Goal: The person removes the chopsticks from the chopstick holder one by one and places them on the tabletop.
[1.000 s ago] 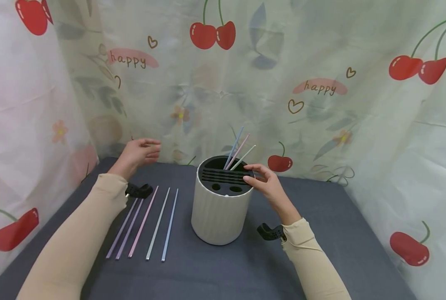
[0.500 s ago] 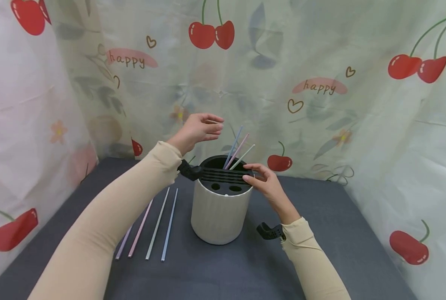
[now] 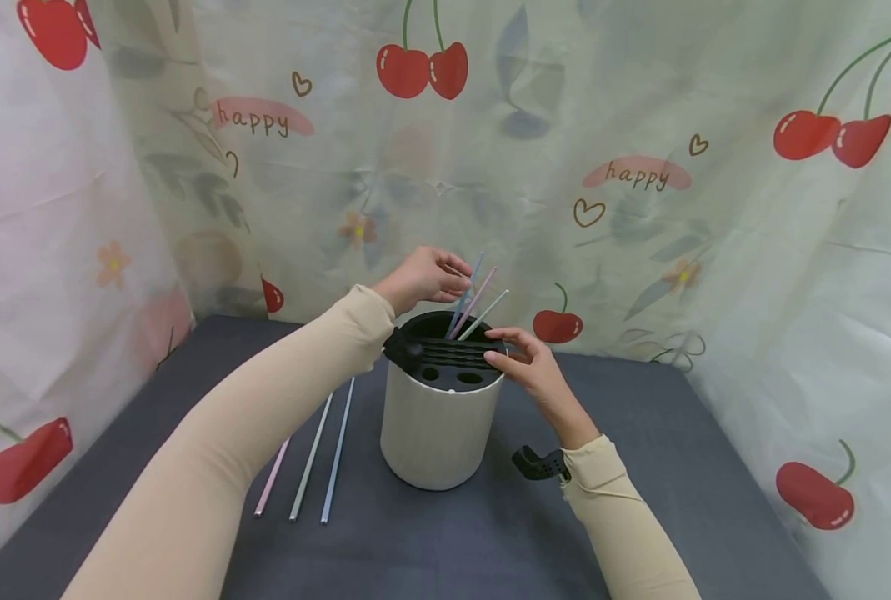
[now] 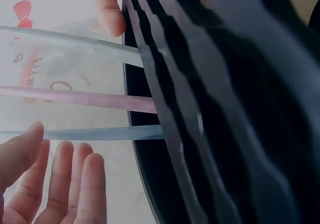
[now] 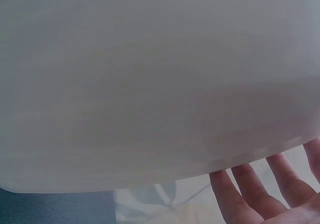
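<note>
A round white utensil holder (image 3: 437, 433) with a black slotted top (image 3: 445, 354) stands mid-table. Blue (image 4: 115, 132), pink (image 4: 100, 99) and pale green (image 4: 75, 41) chopsticks lean in its rear opening. Behind the holder, my left hand (image 3: 432, 275) reaches to the upright chopsticks. Its thumb tip overlaps the blue one in the left wrist view, the other fingers loosely bent below. My right hand (image 3: 531, 367) holds the holder's right rim, thumb and index finger at the top edge. In the right wrist view, its fingertips (image 5: 218, 176) meet the outer wall.
Left of the holder, a pink chopstick (image 3: 271, 479), a pale green one (image 3: 312, 458) and a blue one (image 3: 337, 454) lie on the dark tablecloth (image 3: 445, 558). My left sleeve (image 3: 265, 392) crosses above them. Printed curtains (image 3: 302, 217) close off the back and sides.
My left hand has swung right from above the table's left side to the chopsticks in the holder, its forearm covering the purple chopsticks. My right hand stays on the rim.
</note>
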{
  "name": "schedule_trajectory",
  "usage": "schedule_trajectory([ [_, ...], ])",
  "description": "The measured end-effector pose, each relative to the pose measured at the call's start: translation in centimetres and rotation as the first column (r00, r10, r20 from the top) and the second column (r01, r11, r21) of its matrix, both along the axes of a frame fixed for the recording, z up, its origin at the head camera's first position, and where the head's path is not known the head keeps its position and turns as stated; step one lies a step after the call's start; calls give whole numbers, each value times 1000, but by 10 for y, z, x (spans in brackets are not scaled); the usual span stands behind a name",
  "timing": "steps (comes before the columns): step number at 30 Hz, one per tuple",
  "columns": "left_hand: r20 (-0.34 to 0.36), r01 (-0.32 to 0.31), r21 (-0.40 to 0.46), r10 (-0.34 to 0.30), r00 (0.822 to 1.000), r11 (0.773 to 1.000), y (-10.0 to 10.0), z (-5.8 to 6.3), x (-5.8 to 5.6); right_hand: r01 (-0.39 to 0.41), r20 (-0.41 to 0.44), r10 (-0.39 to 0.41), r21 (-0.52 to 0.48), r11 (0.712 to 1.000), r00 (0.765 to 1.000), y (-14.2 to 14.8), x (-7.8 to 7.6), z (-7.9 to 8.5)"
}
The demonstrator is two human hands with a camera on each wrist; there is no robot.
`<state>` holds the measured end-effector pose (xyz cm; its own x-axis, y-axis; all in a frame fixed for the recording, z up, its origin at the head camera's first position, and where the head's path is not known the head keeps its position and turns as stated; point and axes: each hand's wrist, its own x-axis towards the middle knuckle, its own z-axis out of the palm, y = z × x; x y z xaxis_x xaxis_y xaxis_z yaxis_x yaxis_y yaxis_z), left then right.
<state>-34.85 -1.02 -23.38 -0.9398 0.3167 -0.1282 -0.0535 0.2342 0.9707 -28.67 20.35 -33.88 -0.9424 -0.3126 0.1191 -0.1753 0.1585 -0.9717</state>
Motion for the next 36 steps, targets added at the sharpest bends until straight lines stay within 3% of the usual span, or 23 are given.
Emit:
schedule_trajectory([
  [5,-2,13,-67,-14,1000,998,4,-1,0,-6,-4,6,-3,1000,1000,0,0,0],
  [9,-21,10,-68,-11,1000,998,2,0,2,-4,-3,4,-6,1000,1000,0,1,0],
  [13,-72,-25,6,25,997,1000,-7,8,3,2,-3,-2,-2,1000,1000,0,1,1],
  [16,-132,-76,146,95,987,986,-20,24,7,8,-5,-8,3,1000,1000,0,2,0],
  [19,-198,-126,348,204,959,929,-40,47,11,10,-8,-9,5,1000,1000,0,2,0],
  [23,-229,-181,575,370,900,798,-76,75,20,12,-15,-12,5,1000,1000,0,2,0],
  [25,-216,-209,636,431,876,743,-93,83,24,14,-17,-14,6,1000,1000,0,2,0],
  [27,-204,-229,657,461,864,719,-110,84,27,15,-20,-15,5,1000,1000,0,2,0],
  [29,-188,-253,644,471,862,722,-124,76,29,15,-20,-15,1,1000,1000,0,2,0],
  [30,-185,-267,623,470,863,735,-130,69,29,15,-20,-15,0,1000,1000,0,2,0],
  [33,-172,-319,504,455,874,803,-145,40,27,14,-21,-14,0,1000,1000,0,1,-1],
  [36,-159,-354,339,424,892,872,-154,0,24,13,-25,-13,6,1000,1000,0,0,-3],
])
